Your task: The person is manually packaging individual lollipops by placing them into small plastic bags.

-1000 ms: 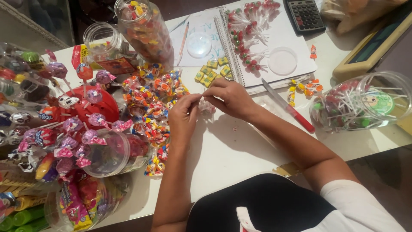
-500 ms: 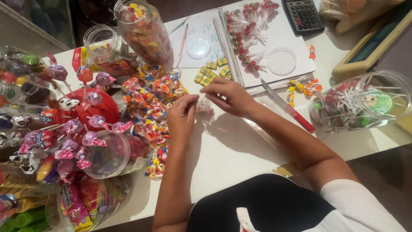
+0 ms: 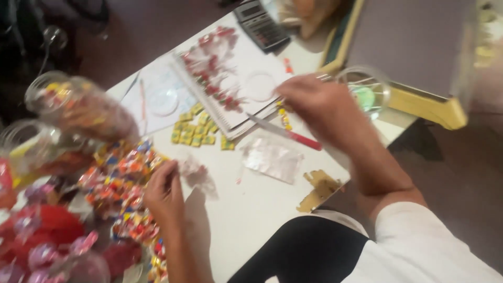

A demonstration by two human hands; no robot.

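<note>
The picture is motion-blurred. My left hand point(image 3: 165, 191) rests on the white table point(image 3: 246, 220) beside a pile of colourful wrapped candies point(image 3: 120, 178) and pinches a small clear bag point(image 3: 195, 172) with something pink inside. My right hand point(image 3: 314, 105) is stretched far to the right, next to a clear jar of lollipops point(image 3: 367, 94). Blur hides its fingers, so I cannot tell whether it holds anything. A flat clear plastic bag point(image 3: 272, 157) and a red-handled knife point(image 3: 285, 133) lie between my hands.
Small yellow candies point(image 3: 194, 133) lie by an open notebook point(image 3: 246, 105) bearing red lollipops point(image 3: 215, 73). A calculator point(image 3: 259, 23) sits at the back. Candy jars point(image 3: 78, 105) and pink and red sweets point(image 3: 47, 241) crowd the left. The table's near edge is chipped point(image 3: 319, 188).
My right hand has let go of the small bag and swung right to the lollipop jar. My left hand keeps the bag. The view has turned and shifted right.
</note>
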